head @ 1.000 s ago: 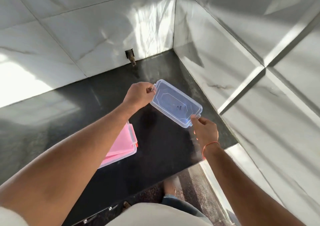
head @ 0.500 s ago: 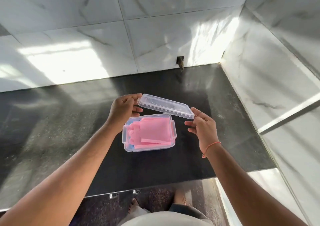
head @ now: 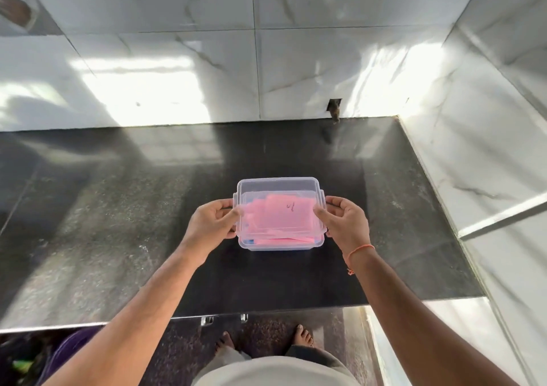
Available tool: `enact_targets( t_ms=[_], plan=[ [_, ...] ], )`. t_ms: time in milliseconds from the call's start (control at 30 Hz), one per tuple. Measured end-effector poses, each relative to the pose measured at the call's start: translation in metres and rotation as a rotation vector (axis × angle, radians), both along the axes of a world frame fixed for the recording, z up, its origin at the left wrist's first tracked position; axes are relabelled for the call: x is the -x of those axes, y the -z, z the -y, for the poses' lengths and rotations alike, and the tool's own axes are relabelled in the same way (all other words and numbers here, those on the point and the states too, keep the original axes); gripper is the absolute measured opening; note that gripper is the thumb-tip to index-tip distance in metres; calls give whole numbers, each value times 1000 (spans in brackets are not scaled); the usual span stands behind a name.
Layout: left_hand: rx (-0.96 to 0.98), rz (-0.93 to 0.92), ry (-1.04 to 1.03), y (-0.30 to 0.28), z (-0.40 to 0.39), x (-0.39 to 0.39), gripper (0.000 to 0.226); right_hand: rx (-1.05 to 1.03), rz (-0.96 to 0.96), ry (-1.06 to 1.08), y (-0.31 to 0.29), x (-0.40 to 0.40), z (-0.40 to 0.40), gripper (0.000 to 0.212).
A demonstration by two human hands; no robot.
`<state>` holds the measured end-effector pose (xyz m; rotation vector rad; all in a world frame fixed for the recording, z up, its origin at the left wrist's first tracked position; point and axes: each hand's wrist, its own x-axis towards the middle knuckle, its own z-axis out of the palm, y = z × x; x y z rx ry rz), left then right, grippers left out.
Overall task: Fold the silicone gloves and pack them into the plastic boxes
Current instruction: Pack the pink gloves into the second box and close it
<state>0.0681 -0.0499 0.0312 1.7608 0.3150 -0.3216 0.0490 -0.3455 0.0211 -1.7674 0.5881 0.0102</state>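
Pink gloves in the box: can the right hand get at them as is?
Probably not directly. The clear lid sits over the plastic box, covering the pink gloves, and the right hand and left hand both grip the lid's side edges. The lid would have to come off first.

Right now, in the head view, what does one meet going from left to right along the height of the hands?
Bare black countertop → left hand → plastic box with its lid over the pink gloves → right hand → orange wrist thread → marble side wall.
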Motion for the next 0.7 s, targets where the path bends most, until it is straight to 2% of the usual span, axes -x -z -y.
enact_targets(
  t_ms=[133, 367, 533, 700],
  plan=[
    [25, -4, -33, 8, 5, 8, 18, 162, -7, -25, 1, 3, 2, 27],
    [-190, 75, -40, 12, 5, 5, 11, 385, -16, -59, -1, 5, 2, 23],
    [-271, 60, -18, 15, -1, 1, 24, 378, -60, -64, 0, 9, -1, 24],
    [-185, -25, -38, 22, -5, 4, 29, 321, -97, -55, 8, 12, 1, 24]
  ],
)
